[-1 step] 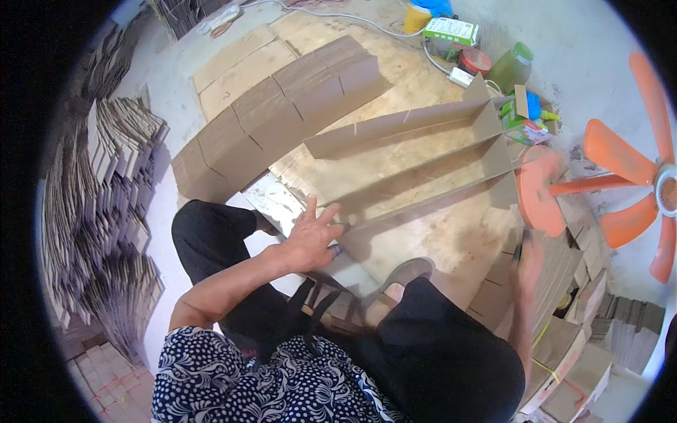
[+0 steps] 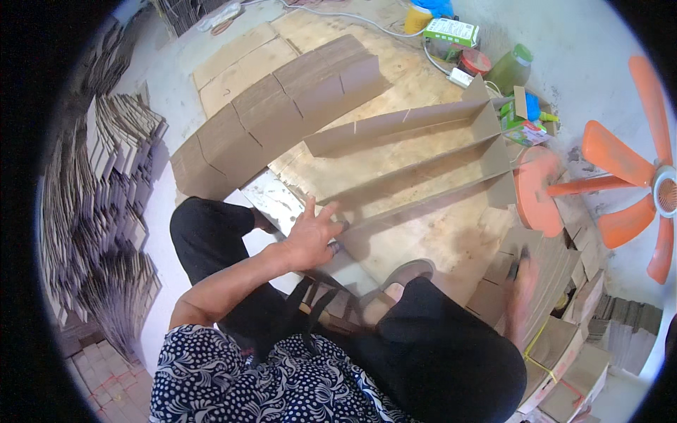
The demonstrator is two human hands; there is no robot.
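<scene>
I sit on the floor at a plywood board. Three long cardboard strips stand on edge across it, slotted into short cross pieces at their far right end. My left hand rests with fingers spread on the near left end of the closest strip and holds nothing. My right hand is blurred, down on a stack of cut cardboard pieces at my right. Its grip cannot be made out.
Overlapping flat cardboard sheets lie behind the board. Tall piles of folded cardboard line the left side. An orange fan stands at the right, tied cardboard bundles below it. A green bottle, a small box and a cable lie at the back.
</scene>
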